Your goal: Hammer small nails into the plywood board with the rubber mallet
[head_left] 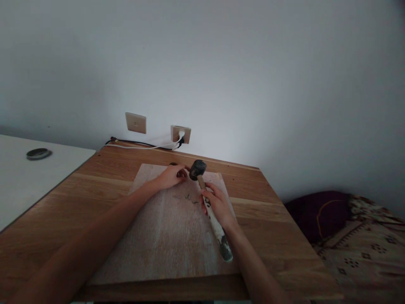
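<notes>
My right hand [218, 203] is closed around the paint-stained wooden handle of a rubber mallet [198, 168]. Its black head points up and away, and the handle's dark butt slants down toward me. At the far part of a pale wooden board [171, 240], my left hand [173, 176] has its fingers curled beside the mallet head. A dark rounded thing [173, 164] shows just behind that hand, mostly hidden; what the fingers hold cannot be made out. Several small metal screws or nails [188, 196] lie on the board between my hands.
The board rests on a brown wooden table [262, 228] against a white wall. Cables [142, 147] run along the table's back edge to a wall socket [181, 134]. On the left, a white surface [38, 181] carries a round dish [38, 153]. Patterned bedding [363, 253] lies at right.
</notes>
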The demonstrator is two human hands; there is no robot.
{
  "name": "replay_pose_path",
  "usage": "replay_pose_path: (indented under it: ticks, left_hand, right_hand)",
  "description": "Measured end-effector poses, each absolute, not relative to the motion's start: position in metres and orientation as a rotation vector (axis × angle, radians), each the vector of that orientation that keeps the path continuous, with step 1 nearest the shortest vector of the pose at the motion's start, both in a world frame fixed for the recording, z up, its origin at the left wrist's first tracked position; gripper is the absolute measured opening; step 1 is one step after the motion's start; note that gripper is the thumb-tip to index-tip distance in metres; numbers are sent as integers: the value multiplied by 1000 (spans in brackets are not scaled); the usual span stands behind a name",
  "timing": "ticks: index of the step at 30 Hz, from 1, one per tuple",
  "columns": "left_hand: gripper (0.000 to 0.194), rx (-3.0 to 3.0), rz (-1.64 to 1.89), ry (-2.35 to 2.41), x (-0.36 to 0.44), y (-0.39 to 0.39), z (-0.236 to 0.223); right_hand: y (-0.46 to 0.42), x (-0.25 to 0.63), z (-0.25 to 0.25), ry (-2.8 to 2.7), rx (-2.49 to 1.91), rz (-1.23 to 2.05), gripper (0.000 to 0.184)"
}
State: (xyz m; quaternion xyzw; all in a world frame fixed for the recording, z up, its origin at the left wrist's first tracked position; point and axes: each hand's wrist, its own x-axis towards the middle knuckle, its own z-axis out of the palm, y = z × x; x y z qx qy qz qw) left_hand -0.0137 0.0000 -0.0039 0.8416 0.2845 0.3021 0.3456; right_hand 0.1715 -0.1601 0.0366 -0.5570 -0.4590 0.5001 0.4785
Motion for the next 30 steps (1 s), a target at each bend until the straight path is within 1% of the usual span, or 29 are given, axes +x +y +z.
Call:
replay_pose_path:
  ticks: [2, 5, 9, 13, 19, 24, 30]
  left_hand:
    - [39, 2150, 780, 735, -14, 1, -7]
    - [40, 2148, 793, 751, -14, 4, -11]
    - [47, 2175, 809, 803, -12, 4, -12]
    - [42, 2168, 804, 806, -13, 4, -10]
    - [40, 2147, 813, 763, -13, 6, -13]
    - [51, 2172, 802, 789, -13, 7, -15]
    - [44, 2167, 765, 816, -12, 6, -10]
  right_hand:
    - [-158, 164, 36, -1110, -1343, 1201, 36]
    - [-156, 154, 30, -1121, -1318, 1188, 35]
    - [-157, 152, 22, -1138, -1325, 1202, 40]
    - [-159, 152, 21, -1160, -1329, 1155, 41]
    - [-159, 151, 22, -1170, -1313, 1138, 42]
    - [-159, 153, 20, -1193, -1324, 1167, 38]
    - [-159, 152, 18, -1151, -1301, 1165, 42]
